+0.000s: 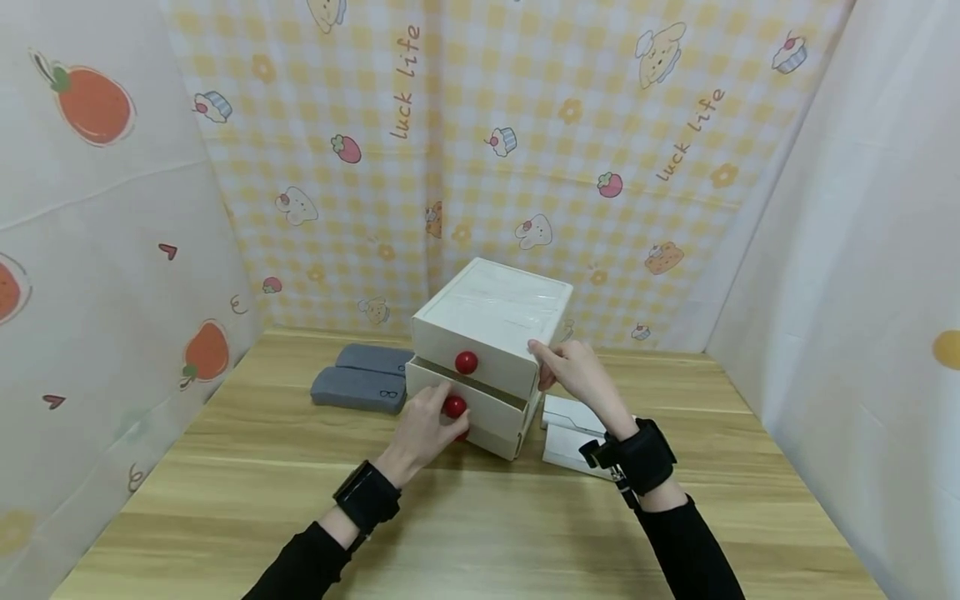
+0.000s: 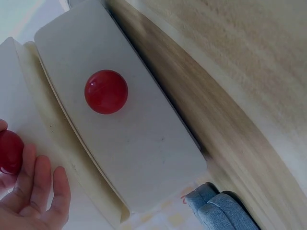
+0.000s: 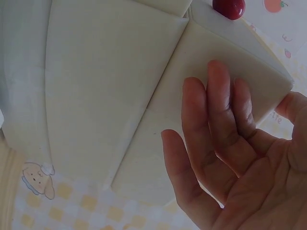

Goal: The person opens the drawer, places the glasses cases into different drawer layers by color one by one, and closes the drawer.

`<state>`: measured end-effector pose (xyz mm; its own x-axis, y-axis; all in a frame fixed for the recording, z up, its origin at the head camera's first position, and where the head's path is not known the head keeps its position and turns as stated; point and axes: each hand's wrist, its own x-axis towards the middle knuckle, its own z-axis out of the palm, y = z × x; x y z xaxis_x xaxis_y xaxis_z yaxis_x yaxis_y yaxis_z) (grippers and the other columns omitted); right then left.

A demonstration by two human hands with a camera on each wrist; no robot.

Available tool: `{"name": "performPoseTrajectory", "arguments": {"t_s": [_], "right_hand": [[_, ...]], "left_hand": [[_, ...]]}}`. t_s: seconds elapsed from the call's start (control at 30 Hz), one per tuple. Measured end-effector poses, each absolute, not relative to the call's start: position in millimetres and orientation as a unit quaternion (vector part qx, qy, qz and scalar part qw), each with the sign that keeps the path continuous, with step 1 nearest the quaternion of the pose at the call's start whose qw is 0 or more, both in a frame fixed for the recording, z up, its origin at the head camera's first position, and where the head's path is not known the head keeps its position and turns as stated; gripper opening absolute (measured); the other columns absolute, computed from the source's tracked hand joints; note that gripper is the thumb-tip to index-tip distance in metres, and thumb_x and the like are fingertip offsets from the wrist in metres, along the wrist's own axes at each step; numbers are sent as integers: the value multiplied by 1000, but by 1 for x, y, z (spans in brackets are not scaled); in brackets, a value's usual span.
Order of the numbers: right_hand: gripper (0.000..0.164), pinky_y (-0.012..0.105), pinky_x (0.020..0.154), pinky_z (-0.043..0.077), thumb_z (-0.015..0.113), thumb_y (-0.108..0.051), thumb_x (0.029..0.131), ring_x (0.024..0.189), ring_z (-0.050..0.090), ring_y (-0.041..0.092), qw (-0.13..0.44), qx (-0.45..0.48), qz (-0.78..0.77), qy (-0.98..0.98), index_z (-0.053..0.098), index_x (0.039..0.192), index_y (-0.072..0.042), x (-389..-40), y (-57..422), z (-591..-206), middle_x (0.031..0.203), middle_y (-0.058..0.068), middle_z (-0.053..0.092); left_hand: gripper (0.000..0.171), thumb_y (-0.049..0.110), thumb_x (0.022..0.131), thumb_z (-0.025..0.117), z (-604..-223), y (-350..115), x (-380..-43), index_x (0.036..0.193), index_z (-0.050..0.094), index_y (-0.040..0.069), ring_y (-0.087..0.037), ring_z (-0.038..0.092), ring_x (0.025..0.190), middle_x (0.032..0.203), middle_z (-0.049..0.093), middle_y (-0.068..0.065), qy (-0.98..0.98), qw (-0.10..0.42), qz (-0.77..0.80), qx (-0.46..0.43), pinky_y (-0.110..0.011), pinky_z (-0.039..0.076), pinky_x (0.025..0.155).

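Observation:
A white desktop drawer box stands at the far middle of the table, its drawer fronts bearing round red knobs. Below the top knob, a drawer is pulled partly out. My left hand pinches that drawer's knob between thumb and fingers. In the left wrist view, another drawer front with a red knob lies between this hand and the tabletop. My right hand holds the box's upper right front corner. Its thumb is at the edge and its bent fingers lie along the side.
Two grey-blue glasses cases lie left of the drawer box. To its right are two flat white cases, partly behind my right wrist. The wooden table is backed by a yellow checked cloth, with pale cloths at both sides.

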<state>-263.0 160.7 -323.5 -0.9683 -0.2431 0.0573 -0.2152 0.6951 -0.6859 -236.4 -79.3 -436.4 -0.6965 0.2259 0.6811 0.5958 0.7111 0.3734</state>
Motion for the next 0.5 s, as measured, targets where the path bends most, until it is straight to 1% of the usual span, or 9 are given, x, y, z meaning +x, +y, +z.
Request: {"name": "performPoseTrajectory", "arguments": {"t_s": [0.17,0.23,0.3,0.5], "right_hand": [[60,27,71,45,42,-52,97,68,66,17,24,-125,-372,919,68,65,-8,-263,161,-325,66,4,70],[60,27,70,45,42,-51,97,70,67,20,24,-126,-374,918,68,66,-7,-263,161,-326,67,4,71],[60,27,71,45,42,-51,97,71,67,20,22,-125,-375,918,68,66,-7,-262,161,-326,67,5,71],[61,27,68,46,42,-51,97,64,64,13,18,-127,-375,918,68,66,-6,-262,161,-324,67,5,71]], "left_hand": [[23,13,76,74,-436,-84,-229,87,55,7,-15,52,65,70,56,0,-870,304,-306,-238,-18,40,57],[24,13,76,74,-436,-86,-225,87,54,7,-16,53,64,70,55,1,-870,306,-304,-239,-17,40,56],[24,13,75,75,-435,-88,-222,88,55,8,-14,53,65,71,56,1,-870,310,-297,-241,-17,42,57],[29,13,72,78,-432,-96,-209,92,58,6,-9,52,66,74,59,0,-870,322,-280,-246,-16,45,58]]}}
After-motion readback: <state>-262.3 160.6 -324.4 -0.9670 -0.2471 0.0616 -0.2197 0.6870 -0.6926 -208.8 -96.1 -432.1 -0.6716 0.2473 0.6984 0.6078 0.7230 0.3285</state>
